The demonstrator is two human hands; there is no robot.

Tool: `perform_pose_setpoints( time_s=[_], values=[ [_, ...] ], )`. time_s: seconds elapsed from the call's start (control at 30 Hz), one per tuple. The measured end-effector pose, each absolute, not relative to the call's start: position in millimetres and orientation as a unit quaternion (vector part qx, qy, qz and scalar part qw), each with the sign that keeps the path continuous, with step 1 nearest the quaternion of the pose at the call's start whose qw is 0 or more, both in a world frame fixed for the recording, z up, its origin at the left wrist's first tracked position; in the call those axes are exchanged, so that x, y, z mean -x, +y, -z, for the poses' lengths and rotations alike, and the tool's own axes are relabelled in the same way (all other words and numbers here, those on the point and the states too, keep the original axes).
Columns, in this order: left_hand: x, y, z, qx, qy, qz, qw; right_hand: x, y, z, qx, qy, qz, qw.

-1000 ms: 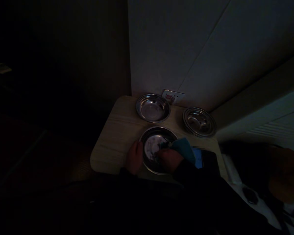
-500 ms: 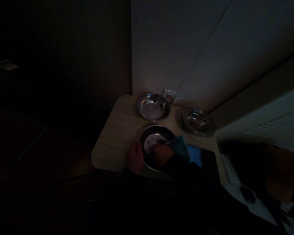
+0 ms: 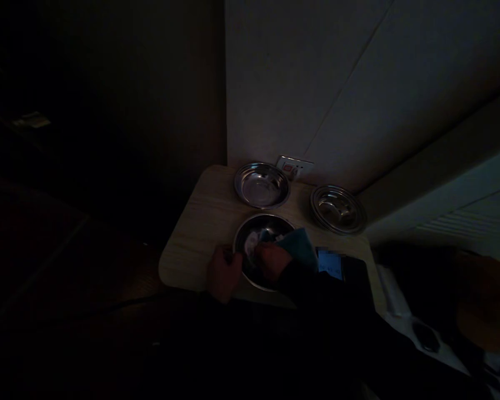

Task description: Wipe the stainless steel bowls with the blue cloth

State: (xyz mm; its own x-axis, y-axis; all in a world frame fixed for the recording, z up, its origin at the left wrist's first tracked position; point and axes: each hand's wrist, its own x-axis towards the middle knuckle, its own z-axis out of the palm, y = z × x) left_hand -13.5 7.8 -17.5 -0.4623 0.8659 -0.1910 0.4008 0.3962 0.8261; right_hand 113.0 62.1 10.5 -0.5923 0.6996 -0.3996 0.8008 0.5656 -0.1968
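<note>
Pale tabletop (image 3: 191,239) supports the bowl (image 3: 275,223); at its left rim the left hand (image 3: 223,278) now curls tighter, fingers narrow, apparently steadying it, while the right hand's (image 3: 274,261) fingers grip the cloth (image 3: 300,247) inside.

Table's L side (image 3: 191,233) open, bowl stack (image 3: 337,210) blocks R rear, phone (image 3: 330,263) prob. R front

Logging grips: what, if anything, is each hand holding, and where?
Right hand: teal cloth, by its bunched part inside the bowl. Left hand: apparently bowl's left rim.
</note>
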Motion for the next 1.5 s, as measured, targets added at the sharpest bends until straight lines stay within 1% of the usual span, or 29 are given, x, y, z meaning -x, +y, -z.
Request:
perform_pose_setpoints(
  time_s=[0.2, 0.37, 0.53, 0.73, 0.83, 0.97, 1.23, 1.5],
  values=[
    [20, 28, 22, -0.44, 0.714, -0.388, 0.381, -139, 50, -17, -0.412, 0.873, 0.199, 0.17],
    [12, 20, 34, -0.47, 0.645, -0.468, 0.38, -149, 49, -14, -0.467, 0.844, 0.193, 0.181],
    [9, 15, 39, -0.46, 0.646, -0.475, 0.382, -132, 63, -4, -0.502, 0.828, 0.188, 0.163],
    [7, 14, 41, -0.457, 0.657, -0.486, 0.351, -113, 75, 0, -0.515, 0.828, 0.176, 0.136],
    [3, 13, 40, -0.43, 0.679, -0.488, 0.339, -123, 63, -3, -0.502, 0.833, 0.186, 0.142],
    [2, 13, 39, -0.43, 0.664, -0.503, 0.349, -135, 51, -6, -0.491, 0.834, 0.194, 0.16],
    [4, 16, 39, -0.431, 0.659, -0.51, 0.347, -108, 74, -3, -0.501, 0.833, 0.181, 0.152],
    [2, 13, 39, -0.416, 0.67, -0.503, 0.354, -136, 57, -5, -0.484, 0.833, 0.206, 0.171]
  ],
)
